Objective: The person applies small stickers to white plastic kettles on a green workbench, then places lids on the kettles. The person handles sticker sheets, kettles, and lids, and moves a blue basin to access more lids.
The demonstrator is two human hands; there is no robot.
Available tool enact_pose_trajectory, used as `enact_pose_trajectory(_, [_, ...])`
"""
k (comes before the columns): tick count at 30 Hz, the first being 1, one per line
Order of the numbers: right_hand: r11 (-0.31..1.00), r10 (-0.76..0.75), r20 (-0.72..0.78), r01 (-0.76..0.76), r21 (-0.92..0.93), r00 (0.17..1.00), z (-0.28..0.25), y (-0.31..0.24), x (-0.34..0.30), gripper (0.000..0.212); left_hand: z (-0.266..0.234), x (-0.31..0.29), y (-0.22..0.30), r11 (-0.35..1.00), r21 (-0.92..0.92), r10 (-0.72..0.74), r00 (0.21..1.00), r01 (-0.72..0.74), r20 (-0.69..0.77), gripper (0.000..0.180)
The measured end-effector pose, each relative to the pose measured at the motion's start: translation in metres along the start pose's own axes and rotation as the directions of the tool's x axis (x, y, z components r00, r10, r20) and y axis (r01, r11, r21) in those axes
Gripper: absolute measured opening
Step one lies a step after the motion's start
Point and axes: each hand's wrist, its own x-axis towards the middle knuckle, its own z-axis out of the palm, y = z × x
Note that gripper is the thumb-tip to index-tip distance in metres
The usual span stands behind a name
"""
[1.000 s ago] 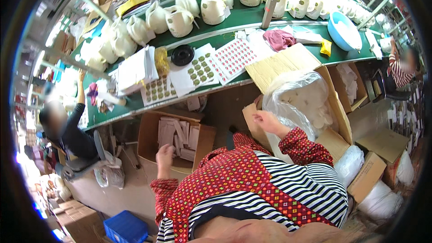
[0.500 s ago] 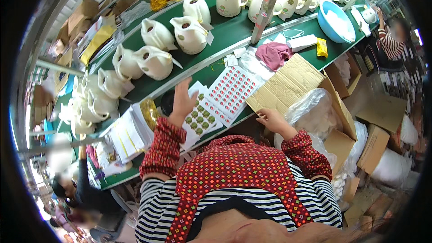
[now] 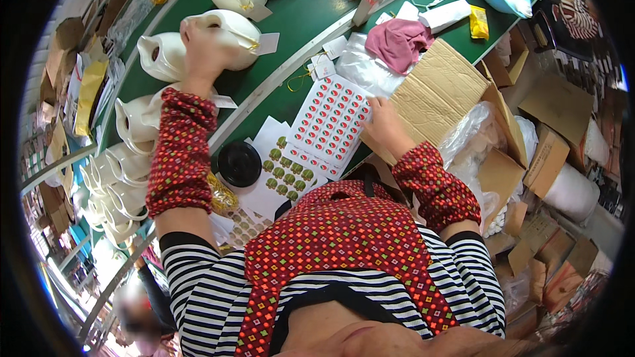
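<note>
Left hand [image 3: 202,49], upper left of frame: clamped on white jug [image 3: 231,36] standing on the green table [image 3: 301,16]. Right hand [image 3: 383,129], centre: fingers pressed flat on sticker sheet [image 3: 329,122], apparently to steady it.

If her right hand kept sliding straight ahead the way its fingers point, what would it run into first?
The right hand already rests at the edge of the sticker sheet with red dots; going on, it would probably cross that sheet toward the small white tags, though depth is unclear.
</note>
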Motion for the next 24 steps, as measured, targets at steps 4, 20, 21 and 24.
enact_pose_trajectory(4, [0.976, -0.077, -0.077, 0.059, -0.209, 0.994, 0.02, -0.012, 0.03, 0.1, -0.051, -0.012, -0.023, 0.986, 0.052, -0.164, 0.904, 0.156, 0.395, 0.053])
enact_pose_trajectory(20, [0.929, -0.054, -0.072, 0.077, 0.361, 0.996, 0.003, -0.006, 0.035, 0.024, -0.038, -0.34, 0.228, -0.016, -0.351, -0.53, 0.29, 0.936, 0.797, 0.049])
enact_pose_trajectory(21, [0.89, -0.029, -0.05, 0.048, 0.453, 0.998, 0.003, 0.004, 0.038, 0.024, -0.038, -0.356, 0.235, -0.186, -0.344, -0.48, 0.22, 0.921, 0.849, 0.047])
enact_pose_trajectory(24, [0.81, 0.011, 0.041, -0.033, 0.586, 0.999, -0.004, 0.021, 0.042, 0.024, -0.039, -0.364, 0.25, -0.265, -0.335, -0.438, 0.197, 0.904, 0.877, 0.045])
